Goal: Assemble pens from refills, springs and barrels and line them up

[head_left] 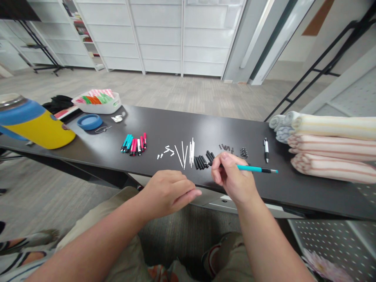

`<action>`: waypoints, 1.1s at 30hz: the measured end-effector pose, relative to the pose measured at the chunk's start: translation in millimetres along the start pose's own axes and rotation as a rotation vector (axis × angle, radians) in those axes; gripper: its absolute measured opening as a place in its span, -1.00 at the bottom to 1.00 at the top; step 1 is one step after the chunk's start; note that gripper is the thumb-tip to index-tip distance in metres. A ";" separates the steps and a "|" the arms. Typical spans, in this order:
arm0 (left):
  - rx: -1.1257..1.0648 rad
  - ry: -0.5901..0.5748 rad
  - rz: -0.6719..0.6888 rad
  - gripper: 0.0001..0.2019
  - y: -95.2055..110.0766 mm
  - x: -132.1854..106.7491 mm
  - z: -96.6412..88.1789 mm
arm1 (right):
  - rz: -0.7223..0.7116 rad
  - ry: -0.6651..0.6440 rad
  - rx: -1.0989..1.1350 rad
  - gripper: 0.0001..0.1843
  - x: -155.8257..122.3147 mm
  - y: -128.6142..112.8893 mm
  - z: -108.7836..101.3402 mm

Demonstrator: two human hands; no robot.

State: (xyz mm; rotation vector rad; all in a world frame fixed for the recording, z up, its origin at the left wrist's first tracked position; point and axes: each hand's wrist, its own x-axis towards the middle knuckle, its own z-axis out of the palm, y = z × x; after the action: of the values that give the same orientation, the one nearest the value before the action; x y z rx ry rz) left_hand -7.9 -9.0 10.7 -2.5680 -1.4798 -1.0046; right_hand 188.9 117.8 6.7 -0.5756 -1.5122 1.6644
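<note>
Teal pen (255, 169): back end buried in the R hand (232, 176), only the tip half shows. L hand (170, 192) lies knuckles-up at the worktop (176, 125) edge, so palm & anything under it can't be seen. Small dark bits (226, 147) beyond the R hand: too tiny to ID. Tray (117, 102) contents are just a colour blur. Yellow jug (38, 125) is cut off at the left edge of view, folded towels (331, 149) at the right; worktop runs off both ways too.

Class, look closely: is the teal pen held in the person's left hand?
No, the teal pen is pinched in the right hand, while the left hand rests at the near edge of the table.
</note>
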 end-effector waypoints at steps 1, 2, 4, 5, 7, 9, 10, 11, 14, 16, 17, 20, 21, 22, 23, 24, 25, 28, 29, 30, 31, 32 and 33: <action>0.004 -0.005 -0.002 -0.77 -0.1 -0.1 0.3 | 0.007 -0.007 -0.006 -0.61 0.4 -0.9 -0.1; 0.006 -0.008 -0.003 -0.78 -0.3 -0.2 0.6 | 0.015 -0.019 -0.008 -0.69 0.7 -1.7 -0.3; 0.009 -0.008 -0.005 -0.78 -0.6 -0.4 0.8 | 0.031 -0.047 0.001 -0.70 0.6 -3.1 0.2; 0.011 -0.003 -0.002 -0.78 -0.6 -0.4 0.7 | 0.034 -0.052 0.007 -0.68 -0.1 -3.9 1.2; 0.012 0.006 0.003 -0.78 -0.5 -0.2 0.3 | 0.043 -0.034 0.002 -0.68 -2.4 -6.1 4.9; 0.012 0.007 0.004 -0.79 -0.3 0.0 -0.2 | 0.060 0.004 -0.030 -0.67 -5.8 -9.1 10.3; 0.012 0.006 0.006 -0.79 -0.3 0.1 -0.2 | 0.070 0.022 -0.050 -0.65 -7.4 -10.5 13.0; 0.013 0.007 0.007 -0.79 -0.3 0.0 -0.1 | 0.081 0.033 -0.069 -0.64 -8.8 -11.8 15.2; 0.025 0.004 0.011 -0.78 -0.7 -0.9 0.7 | 0.127 0.040 -0.149 -0.63 -10.8 -12.8 17.3; 0.028 0.001 0.011 -0.79 -1.1 -1.6 1.3 | 0.126 0.026 -0.282 -0.65 -10.3 -11.4 15.3; 0.029 0.001 0.011 -0.79 -1.2 -1.8 1.4 | 0.098 0.021 -0.370 -0.66 -9.8 -10.5 13.8; 0.034 0.000 0.008 -0.79 -1.0 -1.7 1.0 | -0.091 0.031 -0.636 -0.70 -8.1 -8.7 10.5; 0.037 -0.001 0.009 -0.78 -0.9 -1.4 0.7 | -0.161 0.034 -0.705 -0.71 -7.6 -8.6 9.9; 0.039 -0.002 0.010 -0.78 -0.8 -0.9 0.4 | -0.221 0.029 -0.759 -0.71 -7.1 -8.6 9.6; 0.040 -0.002 0.013 -0.78 -0.7 -0.5 0.2 | -0.267 0.015 -0.798 -0.70 -6.8 -8.6 9.4; 0.040 -0.001 0.017 -0.78 -0.6 -0.1 0.0 | -0.301 0.002 -0.822 -0.69 -6.5 -8.5 9.1; 0.040 0.000 0.021 -0.78 -0.6 0.3 0.0 | -0.322 -0.008 -0.834 -0.67 -6.4 -8.1 8.7; 0.043 -0.003 0.023 -0.78 -0.7 0.7 0.2 | -0.329 -0.034 -0.834 -0.64 -6.5 -6.1 6.4; 0.046 -0.004 0.023 -0.78 -0.7 0.6 0.2 | -0.317 -0.047 -0.832 -0.64 -6.4 -5.4 5.5; 0.049 -0.008 0.022 -0.78 -0.8 0.5 0.3 | -0.305 -0.060 -0.830 -0.64 -6.2 -5.1 4.8; 0.052 -0.013 0.020 -0.78 -1.0 0.3 0.4 | -0.291 -0.074 -0.826 -0.66 -5.6 -5.1 4.1; 0.052 -0.017 0.019 -0.77 -1.1 0.1 0.5 | -0.279 -0.085 -0.818 -0.70 -4.6 -5.5 3.7; 0.050 -0.021 0.018 -0.77 -1.2 -0.1 0.6 | -0.265 -0.095 -0.803 -0.74 -3.5 -6.2 3.5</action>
State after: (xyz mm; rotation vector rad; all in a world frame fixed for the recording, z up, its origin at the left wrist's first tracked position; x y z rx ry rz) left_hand -8.6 -8.1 9.9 -2.5606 -1.4649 -0.9286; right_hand 189.7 112.7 12.7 -0.6672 -2.2155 0.8509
